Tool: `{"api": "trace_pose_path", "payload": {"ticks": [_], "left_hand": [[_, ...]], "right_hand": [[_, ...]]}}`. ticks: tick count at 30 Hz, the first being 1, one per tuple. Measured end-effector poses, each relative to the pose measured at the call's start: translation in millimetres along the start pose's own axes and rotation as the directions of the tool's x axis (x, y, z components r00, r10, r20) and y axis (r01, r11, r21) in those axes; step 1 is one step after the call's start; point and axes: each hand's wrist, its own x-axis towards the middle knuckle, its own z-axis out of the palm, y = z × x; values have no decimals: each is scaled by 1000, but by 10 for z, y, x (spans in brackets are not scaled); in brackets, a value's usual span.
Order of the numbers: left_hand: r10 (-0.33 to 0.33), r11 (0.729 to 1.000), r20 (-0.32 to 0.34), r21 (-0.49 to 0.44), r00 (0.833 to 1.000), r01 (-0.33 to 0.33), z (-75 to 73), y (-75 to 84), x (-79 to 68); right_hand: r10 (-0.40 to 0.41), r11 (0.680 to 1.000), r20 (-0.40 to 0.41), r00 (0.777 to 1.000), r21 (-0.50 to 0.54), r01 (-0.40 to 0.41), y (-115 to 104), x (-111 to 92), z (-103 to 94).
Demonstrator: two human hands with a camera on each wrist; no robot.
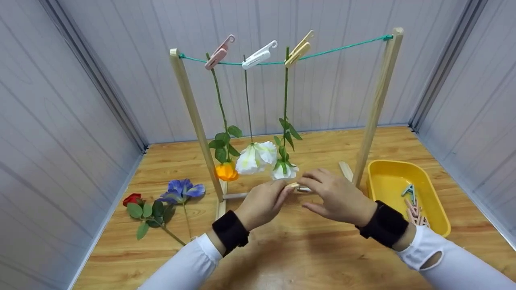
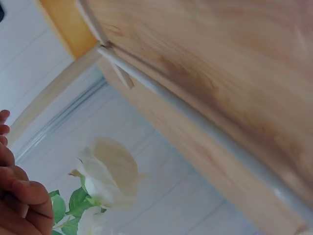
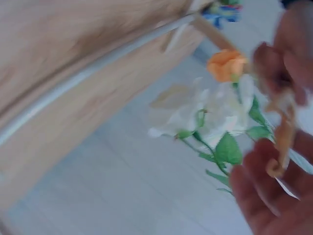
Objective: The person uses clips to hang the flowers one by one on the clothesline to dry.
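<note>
In front of the hanging flowers my left hand [image 1: 262, 203] pinches a pale yellow clothespin [image 1: 293, 185]. The right wrist view shows this clothespin [image 3: 283, 137], blurred, reaching from the left fingers to the right hand. My right hand [image 1: 338, 197] is beside its end, fingers loosely spread and thumb apart. Just behind the hands, a white rose [image 1: 285, 171] hangs upside down from a yellow clothespin [image 1: 298, 54]. To its left hang a white flower [image 1: 256, 157] on a white clothespin [image 1: 258, 56] and an orange flower [image 1: 227, 172] on a pink clothespin [image 1: 217, 56].
A green cord [image 1: 342, 48] runs between two wooden posts [image 1: 381, 100]. On the table's left lie a red rose [image 1: 132, 199] and a blue-purple flower [image 1: 182, 190]. A yellow bin [image 1: 439, 205] with several clothespins stands at right. Panel walls enclose the table.
</note>
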Motion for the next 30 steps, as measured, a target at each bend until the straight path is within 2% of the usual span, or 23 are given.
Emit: {"api": "trace_pose_path", "payload": {"ticks": [2, 5, 8, 10, 15, 19, 26, 30], "left_hand": [[-52, 993, 4, -108, 999, 53, -4, 6, 9], [-82, 974, 20, -213, 996, 84, 3, 11, 18], [-97, 959, 24, -267, 995, 100, 25, 5, 15], [-106, 954, 22, -279, 994, 108, 38, 2, 7], [-109, 963, 30, -246, 994, 113, 36, -7, -22], [-121, 962, 65, -240, 990, 134, -52, -48, -41], [-141, 979, 67, -141, 988, 149, -369, -293, -150], [-155, 982, 107, -91, 982, 165, -596, -465, -261]], "right_hand": [[-65, 992, -90, 994, -112, 55, 14, 10, 48], [-158, 962, -182, 971, -252, 109, 34, 19, 96], [-212, 927, -198, 957, -351, 133, 30, 26, 112], [-213, 915, -180, 960, -381, 131, 15, 27, 113], [-206, 907, -127, 970, -398, 140, -23, 29, 126], [-235, 898, -116, 965, -405, 170, 7, 11, 150], [-182, 934, -137, 974, -332, 128, 124, -74, 134], [-168, 945, -143, 975, -307, 118, 165, -113, 135]]}}
